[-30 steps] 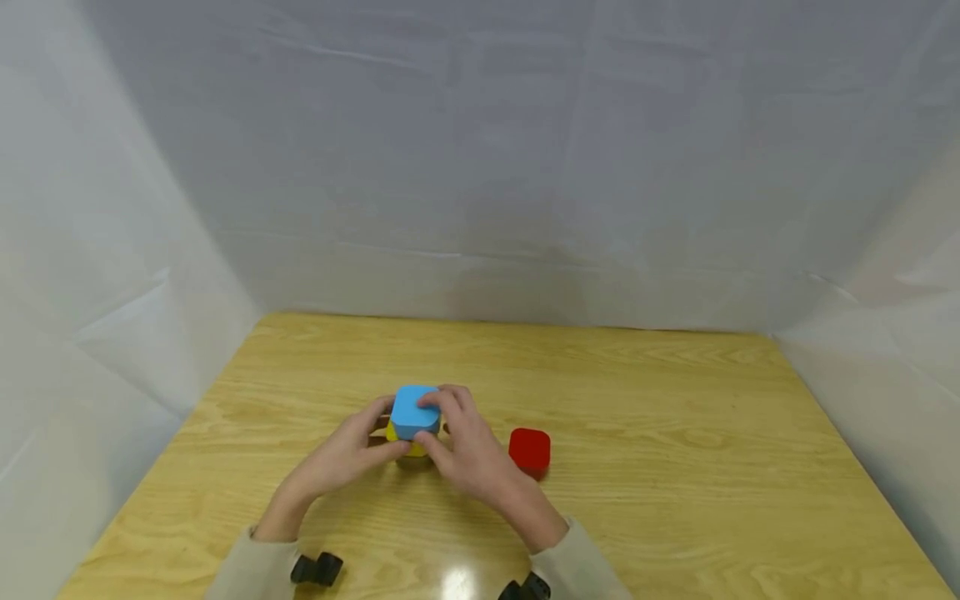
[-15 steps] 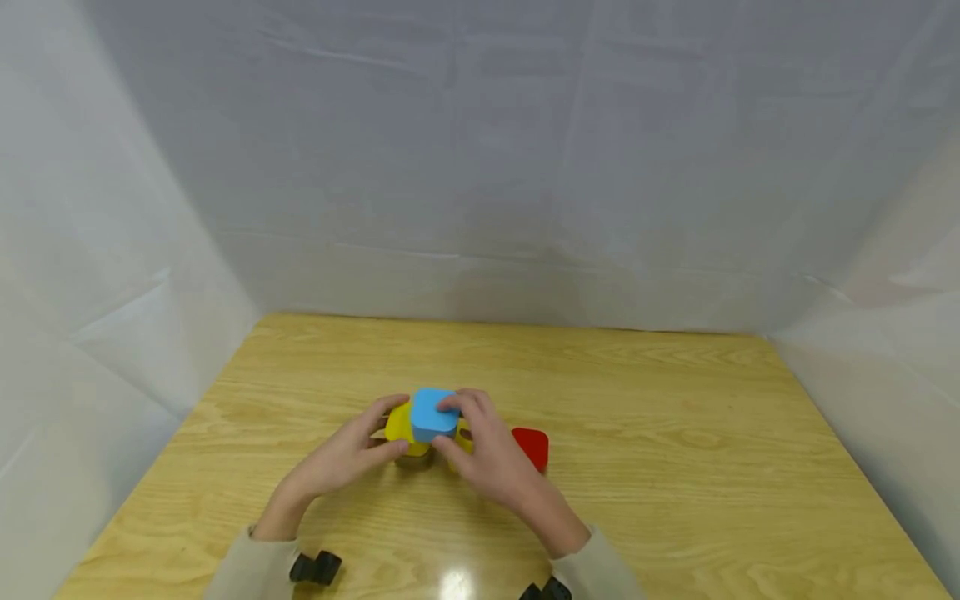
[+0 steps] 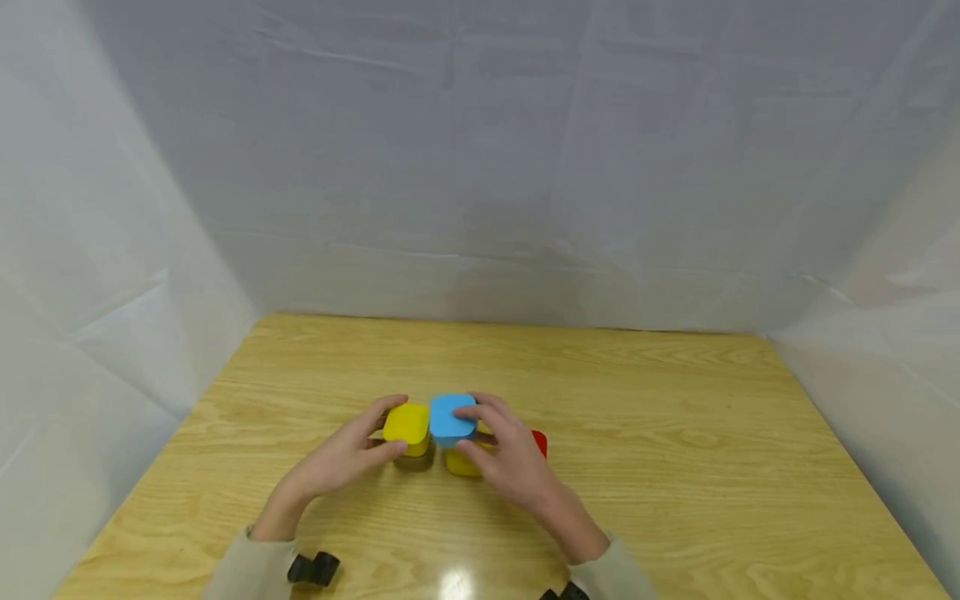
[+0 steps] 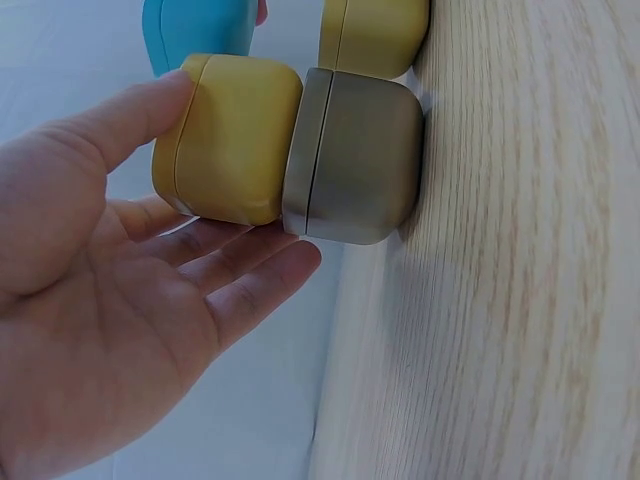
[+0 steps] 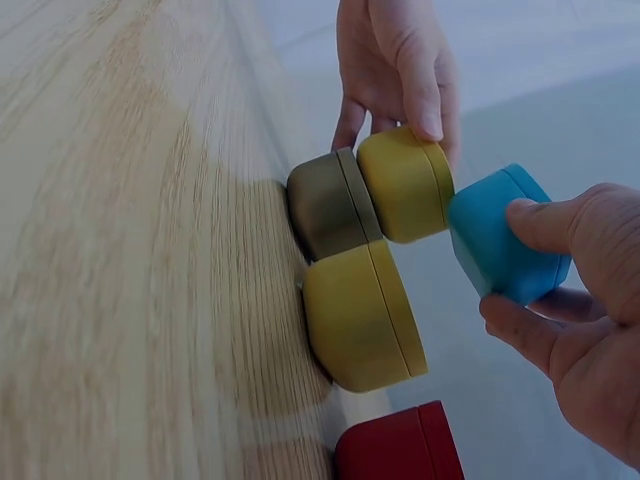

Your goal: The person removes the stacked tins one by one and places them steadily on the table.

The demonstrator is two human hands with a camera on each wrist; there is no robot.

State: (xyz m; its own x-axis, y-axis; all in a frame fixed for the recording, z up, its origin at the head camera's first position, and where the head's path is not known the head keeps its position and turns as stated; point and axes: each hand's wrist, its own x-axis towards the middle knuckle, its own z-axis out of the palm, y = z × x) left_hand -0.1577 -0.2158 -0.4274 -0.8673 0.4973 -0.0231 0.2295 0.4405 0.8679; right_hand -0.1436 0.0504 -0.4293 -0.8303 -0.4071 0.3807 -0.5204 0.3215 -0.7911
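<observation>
While the wooden desk [image 3: 675, 467] carries everything, the left hand [image 3: 341, 458] curls thumb and fingers around a yellow cup [image 3: 407, 423] stacked on a grey cup [image 4: 355, 160] that stands on the wood. Held just off the desk beside that stack, the blue cup [image 3: 452, 418] is pinched by the right hand [image 3: 510, 462]. Below it sits a second yellow cup [image 5: 360, 315] on the desk, touching the grey one. Partly hidden behind the right hand lies a red cup [image 3: 540, 443].
</observation>
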